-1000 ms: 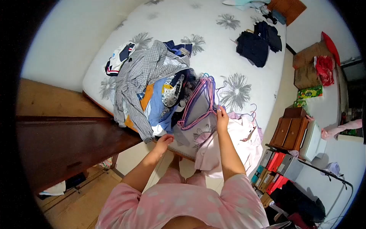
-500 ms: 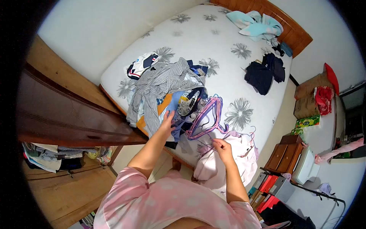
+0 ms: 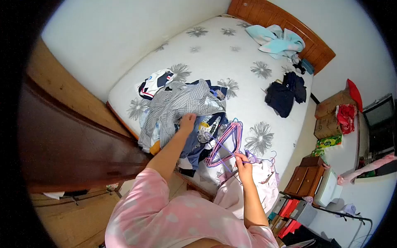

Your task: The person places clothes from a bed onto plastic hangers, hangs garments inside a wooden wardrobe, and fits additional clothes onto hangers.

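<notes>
The right hand (image 3: 244, 162) pinches a purple hanger (image 3: 222, 145) at its edge, leaving the frame free over the hanger stack (image 3: 238, 138). Farther, the left hand (image 3: 188, 120) curls at the checked shirt (image 3: 182, 100) lying loosely on the bed (image 3: 215, 49), its grip unclear.

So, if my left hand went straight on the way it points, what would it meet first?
Most likely the gray checked shirt, just ahead of your left hand; they may already touch, as depth is unclear.
</notes>
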{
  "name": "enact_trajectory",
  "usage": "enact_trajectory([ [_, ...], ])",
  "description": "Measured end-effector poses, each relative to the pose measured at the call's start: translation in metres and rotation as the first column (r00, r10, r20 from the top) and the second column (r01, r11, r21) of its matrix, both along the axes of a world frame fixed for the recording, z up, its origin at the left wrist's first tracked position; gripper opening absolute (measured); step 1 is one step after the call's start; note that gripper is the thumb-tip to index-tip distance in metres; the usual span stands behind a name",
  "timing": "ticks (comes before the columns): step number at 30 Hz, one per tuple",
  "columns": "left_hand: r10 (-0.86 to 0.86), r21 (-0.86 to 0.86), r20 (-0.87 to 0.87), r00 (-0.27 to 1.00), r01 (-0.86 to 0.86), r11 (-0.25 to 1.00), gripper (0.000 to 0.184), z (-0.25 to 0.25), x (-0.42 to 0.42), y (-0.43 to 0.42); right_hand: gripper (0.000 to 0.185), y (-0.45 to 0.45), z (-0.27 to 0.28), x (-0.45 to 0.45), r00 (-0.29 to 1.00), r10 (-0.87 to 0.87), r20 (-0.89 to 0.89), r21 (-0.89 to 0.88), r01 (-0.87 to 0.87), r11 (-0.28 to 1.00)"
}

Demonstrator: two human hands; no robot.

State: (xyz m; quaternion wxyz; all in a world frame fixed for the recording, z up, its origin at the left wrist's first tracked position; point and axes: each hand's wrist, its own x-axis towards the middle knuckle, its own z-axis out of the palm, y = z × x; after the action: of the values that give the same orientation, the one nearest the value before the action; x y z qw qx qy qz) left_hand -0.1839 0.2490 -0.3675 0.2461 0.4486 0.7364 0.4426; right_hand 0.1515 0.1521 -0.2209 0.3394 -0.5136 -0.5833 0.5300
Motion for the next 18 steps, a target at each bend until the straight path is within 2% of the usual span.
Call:
enact_trajectory([
  [1, -0.008, 0.0, -0.135, 0.991, 0.009, 1.0, 0.029, 0.002, -0.008, 0.012, 0.02, -0.003, 0.002, 0.001, 0.999, -0.032, -0.017, -0.002, 0.032, 0.999],
  [2, -0.017, 0.001, -0.266, 0.964, 0.017, 1.0, 0.028, 0.003, -0.013, 0.022, 0.02, -0.009, 0.006, 0.005, 0.997, -0.074, -0.026, -0.112, 0.071, 0.991],
  [3, -0.023, 0.004, -0.394, 0.919, 0.027, 1.0, 0.027, 0.002, -0.015, 0.03, 0.019, -0.013, 0.004, 0.009, 0.996, -0.09, -0.005, -0.097, 0.089, 0.991],
  [6, 0.191, 0.096, -0.716, 0.671, -0.176, 0.98, 0.028, -0.015, -0.009, 0.043, 0.018, -0.029, -0.003, 0.023, 0.987, -0.15, 0.052, -0.067, 0.153, 0.986],
  [9, 0.098, -0.012, -0.606, 0.789, -0.132, 0.991, 0.023, -0.027, -0.016, 0.054, 0.018, -0.044, -0.005, 0.035, 0.974, -0.22, 0.046, -0.079, 0.223, 0.972],
  [10, 0.097, 0.042, -0.387, 0.917, -0.088, 0.995, 0.021, -0.014, -0.011, 0.051, 0.019, -0.049, -0.007, 0.039, 0.97, -0.24, 0.045, -0.112, 0.244, 0.963],
  [11, 0.076, 0.105, -0.147, 0.986, -0.061, 0.993, 0.021, -0.001, -0.006, 0.046, 0.02, -0.053, -0.01, 0.044, 0.965, -0.258, 0.042, -0.144, 0.261, 0.954],
  [12, 0.035, 0.173, 0.098, 0.995, -0.051, 0.984, 0.021, 0.011, 0.001, 0.041, 0.02, -0.053, -0.011, 0.046, 0.961, -0.274, 0.037, -0.176, 0.276, 0.945],
  [13, -0.043, 0.198, 0.358, 0.933, -0.031, 0.98, 0.02, 0.004, 0.01, 0.039, 0.021, -0.052, -0.008, 0.045, 0.956, -0.294, 0.002, -0.212, 0.288, 0.934],
  [14, -0.119, 0.227, 0.587, 0.801, -0.022, 0.974, 0.021, -0.004, 0.022, 0.033, 0.023, -0.052, -0.005, 0.043, 0.95, -0.312, -0.033, -0.25, 0.294, 0.922],
  [15, -0.21, 0.356, 0.638, 0.741, -0.042, 0.933, 0.022, 0.025, 0.044, 0.013, 0.024, -0.052, -0.003, 0.041, 0.942, -0.328, -0.066, -0.29, 0.297, 0.91],
  [16, -0.261, 0.363, 0.724, 0.639, -0.031, 0.931, 0.03, 0.056, 0.066, -0.013, 0.029, -0.05, -0.01, 0.043, 0.954, -0.289, -0.08, -0.295, 0.255, 0.921],
  [17, -0.275, 0.284, 0.753, 0.598, 0.081, 0.955, 0.032, 0.072, 0.08, -0.033, 0.03, -0.047, -0.007, 0.038, 0.952, -0.279, -0.128, -0.338, 0.222, 0.914],
  [18, -0.317, 0.216, 0.764, 0.562, 0.241, 0.946, 0.034, 0.11, 0.092, -0.059, 0.032, -0.042, 0.0, 0.029, 0.946, -0.272, -0.175, -0.382, 0.189, 0.905],
])
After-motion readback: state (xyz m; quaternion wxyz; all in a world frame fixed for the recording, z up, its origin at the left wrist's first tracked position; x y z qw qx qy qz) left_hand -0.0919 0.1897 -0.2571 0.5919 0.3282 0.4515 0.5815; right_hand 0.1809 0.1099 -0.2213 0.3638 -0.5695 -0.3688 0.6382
